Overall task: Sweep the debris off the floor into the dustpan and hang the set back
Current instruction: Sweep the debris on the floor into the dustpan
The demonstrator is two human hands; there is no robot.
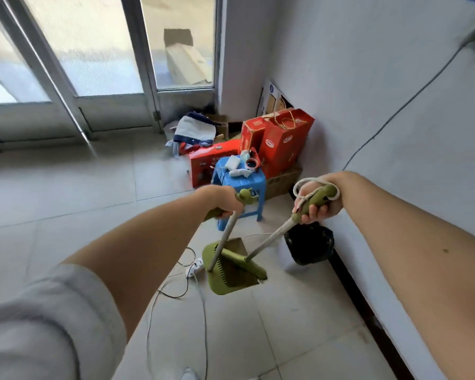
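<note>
holding broom and dustpan low over the floor [66,187] by the wall
my left grip [222,200] curls round the dustpan [220,286] handle, my right grip [320,205] round the broom [269,239] handle and its white cord loop [299,185]; the broom head lies across the pan, bristles hidden, debris too small to make out.

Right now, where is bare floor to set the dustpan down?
Bare tiles lie left of the blue stool, toward the glass doors, and between the dustpan and the dark baseboard. Crowded: red boxes and black bag in the corner, corded power strip left of the dustpan.
</note>
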